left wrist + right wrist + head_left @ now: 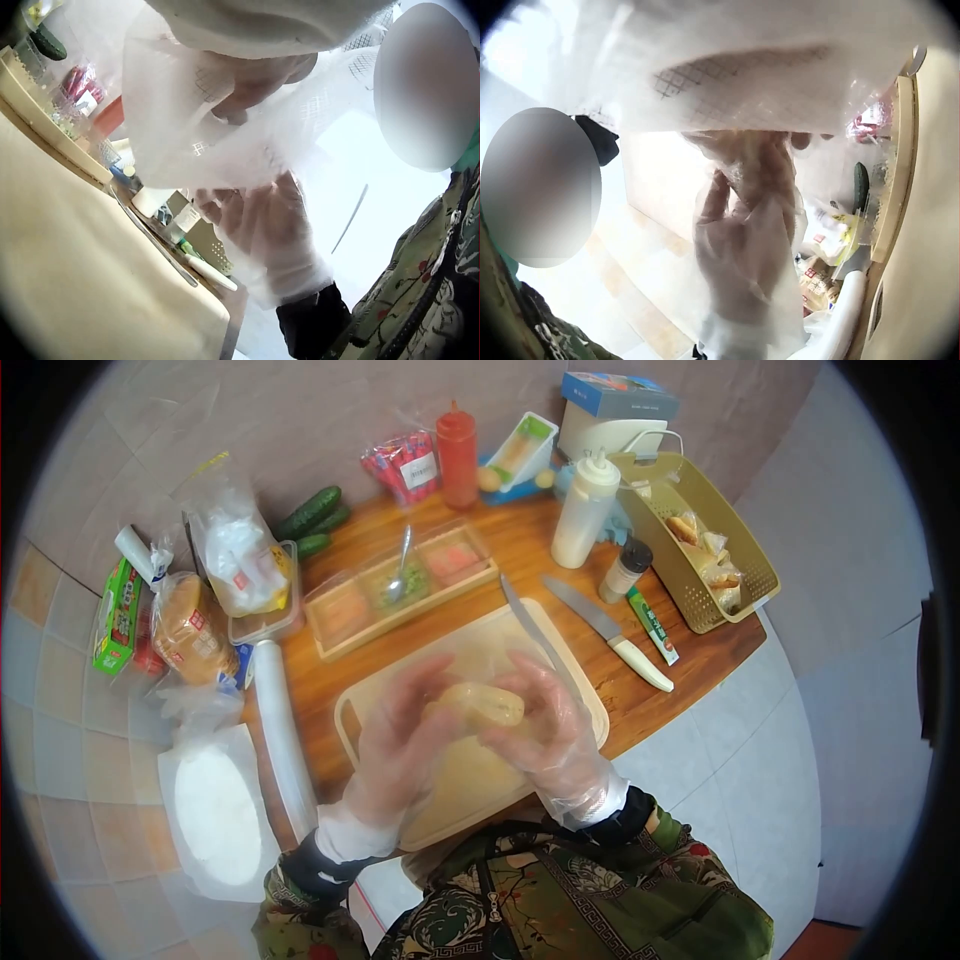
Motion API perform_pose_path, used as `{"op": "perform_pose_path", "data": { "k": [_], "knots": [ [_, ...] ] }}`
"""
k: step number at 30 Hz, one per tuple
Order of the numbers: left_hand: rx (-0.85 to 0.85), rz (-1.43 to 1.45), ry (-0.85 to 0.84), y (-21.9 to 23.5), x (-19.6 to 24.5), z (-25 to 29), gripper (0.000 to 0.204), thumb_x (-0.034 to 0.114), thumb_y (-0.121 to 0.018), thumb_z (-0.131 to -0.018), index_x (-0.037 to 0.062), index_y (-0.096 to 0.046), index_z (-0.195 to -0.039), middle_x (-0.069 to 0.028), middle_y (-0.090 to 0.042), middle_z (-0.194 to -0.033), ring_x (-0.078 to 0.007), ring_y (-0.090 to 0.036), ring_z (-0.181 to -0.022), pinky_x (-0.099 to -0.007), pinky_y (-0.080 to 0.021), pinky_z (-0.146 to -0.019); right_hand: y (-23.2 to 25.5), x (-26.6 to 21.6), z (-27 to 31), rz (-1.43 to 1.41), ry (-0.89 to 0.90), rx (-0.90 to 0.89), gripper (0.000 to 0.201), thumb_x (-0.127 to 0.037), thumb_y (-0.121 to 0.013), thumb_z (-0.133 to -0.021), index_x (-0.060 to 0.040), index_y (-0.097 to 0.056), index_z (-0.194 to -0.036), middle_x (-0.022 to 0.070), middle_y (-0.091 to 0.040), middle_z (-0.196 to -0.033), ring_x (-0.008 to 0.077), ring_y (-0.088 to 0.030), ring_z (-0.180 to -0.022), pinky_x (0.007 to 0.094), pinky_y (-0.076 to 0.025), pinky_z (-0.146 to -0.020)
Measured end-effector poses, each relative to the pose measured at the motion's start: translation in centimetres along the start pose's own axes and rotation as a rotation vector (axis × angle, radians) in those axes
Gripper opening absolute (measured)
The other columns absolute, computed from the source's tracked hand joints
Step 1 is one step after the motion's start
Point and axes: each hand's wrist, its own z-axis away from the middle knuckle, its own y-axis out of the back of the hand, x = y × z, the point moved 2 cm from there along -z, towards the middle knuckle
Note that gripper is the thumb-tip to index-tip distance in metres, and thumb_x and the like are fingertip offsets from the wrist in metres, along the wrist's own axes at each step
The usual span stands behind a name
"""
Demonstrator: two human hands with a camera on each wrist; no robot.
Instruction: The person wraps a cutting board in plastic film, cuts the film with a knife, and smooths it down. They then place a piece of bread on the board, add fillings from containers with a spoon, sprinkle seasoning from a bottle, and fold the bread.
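Both hands wear loose clear plastic gloves and are raised over the cream cutting board (470,800). Between them they hold a pale yellow, rounded piece of food (490,705), its exact kind unclear. The left hand (395,735) grips it from the left, fingers bent around its far side. From the right, the right hand (550,730) holds it with curled fingers and the thumb at its near side. In the left wrist view, the right hand (262,232) shows beyond glove plastic; the right wrist view shows the left hand (750,225). Glove folds hide the food in both wrist views.
A long blade (530,620) lies along the board's far right edge, beside a white-handled knife (640,663). Behind the board stands a wooden tray (400,630) of fillings with a spoon. Squeeze bottles, a basket (700,610) of bread and a plastic roll (283,730) surround the board.
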Motion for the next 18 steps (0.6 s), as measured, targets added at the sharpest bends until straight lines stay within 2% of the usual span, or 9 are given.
{"op": "perform_pose_path", "data": {
  "k": [3, 4, 5, 7, 9, 12, 14, 18],
  "knots": [
    [-0.041, -0.067, -0.044, 0.3, 0.0, -0.2, 0.061, -0.004, -0.068, -0.090, 0.0026, -0.045, -0.146, -0.0075, -0.059, -0.122, -0.0168, -0.057, -0.116, -0.0329, -0.048, -0.101, 0.1, 0.3, 0.0, -0.045, 0.054, 0.055, 0.066, -0.008, -0.083, -0.082, -0.0006, -0.051, -0.139, 0.0121, -0.067, -0.118, 0.0218, -0.066, -0.105, 0.0341, -0.052, -0.092],
    [-0.080, -0.143, -0.091, 0.4, 0.0, -0.3, 0.066, -0.006, -0.072, -0.086, 0.0029, -0.045, -0.146, -0.0077, -0.059, -0.122, -0.0170, -0.057, -0.116, -0.0331, -0.049, -0.100, 0.4, 0.2, 0.1, 0.001, 0.070, 0.046, 0.066, -0.008, -0.083, -0.082, -0.0003, -0.051, -0.139, 0.0124, -0.067, -0.118, 0.0219, -0.066, -0.105, 0.0343, -0.052, -0.092],
    [-0.079, -0.142, -0.095, 0.4, -0.1, -0.4, 0.066, -0.006, -0.072, -0.086, 0.0029, -0.045, -0.146, -0.0077, -0.059, -0.122, -0.0170, -0.057, -0.116, -0.0331, -0.049, -0.100, 0.5, 0.1, 0.2, 0.047, 0.086, 0.037, 0.066, -0.008, -0.084, -0.082, -0.0001, -0.051, -0.139, 0.0128, -0.067, -0.118, 0.0219, -0.067, -0.104, 0.0345, -0.053, -0.091],
    [-0.043, -0.237, -0.093, 0.5, -0.2, -0.3, 0.074, -0.007, -0.079, -0.079, 0.0025, -0.047, -0.145, -0.0082, -0.061, -0.120, -0.0175, -0.059, -0.114, -0.0336, -0.050, -0.099, 0.6, -1.4, 0.0, 0.141, 0.142, 0.013, 0.067, -0.008, -0.083, -0.082, 0.0000, -0.051, -0.139, 0.0125, -0.067, -0.119, 0.0219, -0.066, -0.104, 0.0346, -0.053, -0.091],
    [-0.041, -0.255, -0.106, 0.6, 0.1, -0.1, 0.073, -0.007, -0.079, -0.079, 0.0024, -0.047, -0.144, -0.0086, -0.062, -0.119, -0.0177, -0.060, -0.113, -0.0337, -0.051, -0.099, 0.8, -2.0, -0.1, 0.235, 0.196, -0.010, 0.067, -0.009, -0.083, -0.082, 0.0002, -0.051, -0.140, 0.0123, -0.066, -0.120, 0.0219, -0.066, -0.105, 0.0348, -0.053, -0.091],
    [-0.049, -0.282, -0.106, 1.0, 0.6, 0.1, 0.071, -0.005, -0.079, -0.079, 0.0020, -0.049, -0.143, -0.0094, -0.063, -0.118, -0.0181, -0.061, -0.112, -0.0337, -0.051, -0.099, 1.3, -2.0, -0.6, 0.156, 0.117, -0.021, 0.067, -0.010, -0.083, -0.083, -0.0022, -0.051, -0.142, 0.0117, -0.065, -0.122, 0.0222, -0.065, -0.107, 0.0341, -0.053, -0.091],
    [-0.062, -0.288, -0.091, 1.2, 0.7, 0.3, 0.070, -0.005, -0.079, -0.079, 0.0018, -0.049, -0.142, -0.0099, -0.064, -0.119, -0.0183, -0.061, -0.112, -0.0338, -0.051, -0.099, 1.7, -2.8, -1.6, -0.069, 0.066, 0.027, 0.062, -0.011, -0.081, -0.085, -0.0035, -0.055, -0.140, 0.0110, -0.066, -0.120, 0.0209, -0.065, -0.106, 0.0318, -0.053, -0.089],
    [-0.125, -0.267, -0.049, 1.2, 0.5, 0.7, 0.069, -0.004, -0.080, -0.079, 0.0004, -0.049, -0.141, -0.0104, -0.064, -0.120, -0.0183, -0.061, -0.114, -0.0335, -0.051, -0.099, 2.0, -3.3, -2.7, -0.082, -0.067, -0.034, 0.047, -0.009, -0.079, -0.086, -0.0039, -0.064, -0.130, 0.0110, -0.066, -0.119, 0.0194, -0.064, -0.105, 0.0308, -0.053, -0.088]
  ]
}}
